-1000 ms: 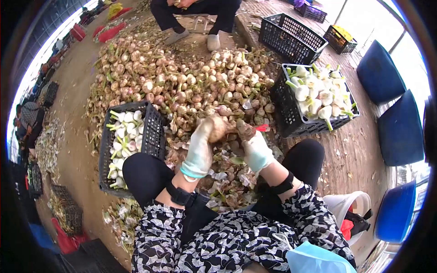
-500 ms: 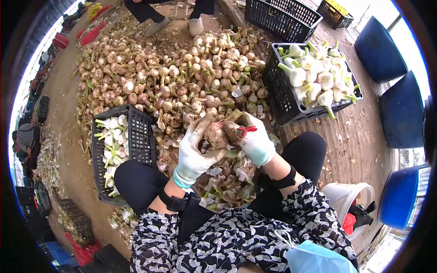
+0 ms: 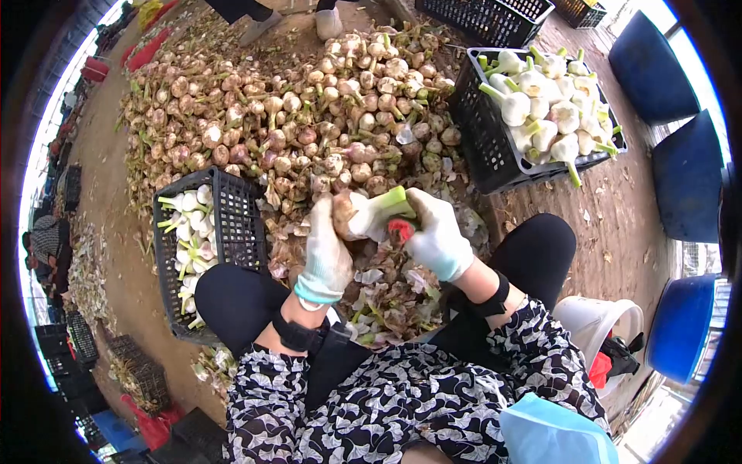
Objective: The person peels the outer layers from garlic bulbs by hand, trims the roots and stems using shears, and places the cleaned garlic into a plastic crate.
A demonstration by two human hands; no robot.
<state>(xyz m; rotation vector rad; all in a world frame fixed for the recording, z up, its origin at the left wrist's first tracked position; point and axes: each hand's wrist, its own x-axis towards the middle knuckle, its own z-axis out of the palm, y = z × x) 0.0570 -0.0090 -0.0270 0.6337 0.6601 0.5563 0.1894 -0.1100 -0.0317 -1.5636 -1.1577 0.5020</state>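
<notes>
My left hand (image 3: 325,251), in a pale glove, grips a garlic bulb (image 3: 357,214) that is partly peeled, white on one side and brown on the other. Its green stem (image 3: 390,203) points right. My right hand (image 3: 437,236), also gloved, holds the stem end together with a small red-handled tool (image 3: 399,230). Both hands are above a heap of papery garlic skins (image 3: 386,298) between my knees. Past them lies a big pile of unpeeled garlic (image 3: 294,116).
A black crate (image 3: 224,232) of peeled white bulbs stands at my left knee. Another crate (image 3: 495,155) of peeled bulbs stands at the right, with an empty crate (image 3: 479,15) behind. Blue barrels (image 3: 684,185) line the right edge. A white bucket (image 3: 599,325) sits by my right leg. Another person's feet (image 3: 328,22) are at the top.
The brown outer skin has come off one side of the bulb, showing white flesh and the green stem. My hands have stayed together in front of me; the view has tilted down slightly.
</notes>
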